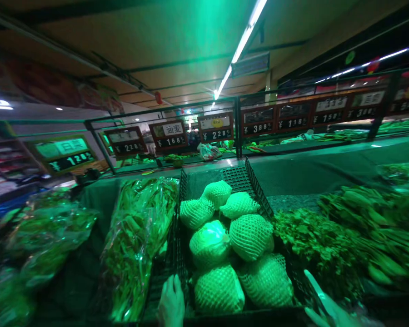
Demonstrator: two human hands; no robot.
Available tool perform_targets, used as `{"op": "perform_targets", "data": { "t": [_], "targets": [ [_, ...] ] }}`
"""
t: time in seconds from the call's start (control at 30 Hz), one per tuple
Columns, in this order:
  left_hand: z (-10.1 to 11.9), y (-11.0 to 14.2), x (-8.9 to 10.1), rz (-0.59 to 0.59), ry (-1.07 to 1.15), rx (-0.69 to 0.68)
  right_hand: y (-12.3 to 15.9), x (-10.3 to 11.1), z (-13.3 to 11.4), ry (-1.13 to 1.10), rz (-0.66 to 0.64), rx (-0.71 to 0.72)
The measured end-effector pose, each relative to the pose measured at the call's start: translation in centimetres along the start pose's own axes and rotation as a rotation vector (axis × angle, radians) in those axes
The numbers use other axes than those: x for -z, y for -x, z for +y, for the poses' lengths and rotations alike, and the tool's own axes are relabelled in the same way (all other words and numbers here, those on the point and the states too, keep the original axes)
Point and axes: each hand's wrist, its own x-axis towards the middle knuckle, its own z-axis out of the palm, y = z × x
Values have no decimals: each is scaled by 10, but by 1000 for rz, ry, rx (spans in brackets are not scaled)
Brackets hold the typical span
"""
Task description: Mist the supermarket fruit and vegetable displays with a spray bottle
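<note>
My left hand is at the bottom, back upward, beside the left wall of a black plastic crate. Its fingers point forward, close together, and nothing shows in them. In the crate sit several round, cabbage-like vegetables in white foam nets; one further left, a pale round head, looks smoother and shiny. At the crate's front right, my right hand is open with its fingers apart, near leafy greens. It is partly cut off by the frame's lower edge. Green light tints everything.
Bagged long-leaf greens lie left of the crate, with more bagged greens further left. Curly leafy herbs and bunched greens fill the right. A rail with price signs crosses behind the shelf.
</note>
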Motion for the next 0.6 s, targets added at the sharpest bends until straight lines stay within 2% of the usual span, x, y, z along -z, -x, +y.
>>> {"op": "perform_targets", "data": {
  "t": [0.1,0.17,0.23,0.3,0.43,0.53,0.6],
  "targets": [
    [7,7,6,6,-36,-25,16,-32,-30,-33,-56,35],
    [14,11,10,14,-49,-18,29,-58,-59,-39,-148,100],
    [19,14,15,15,-65,-9,42,-82,-96,-40,-281,172],
    [23,16,18,2,-74,-13,55,-103,-136,-53,-387,183],
    [26,20,23,-25,-83,-35,77,-135,-207,-112,-526,258],
    [26,21,26,-42,-90,-59,81,-145,-228,-112,-555,294],
    [25,20,27,-48,-94,-77,77,-143,-221,-108,-488,279]
  ]
}}
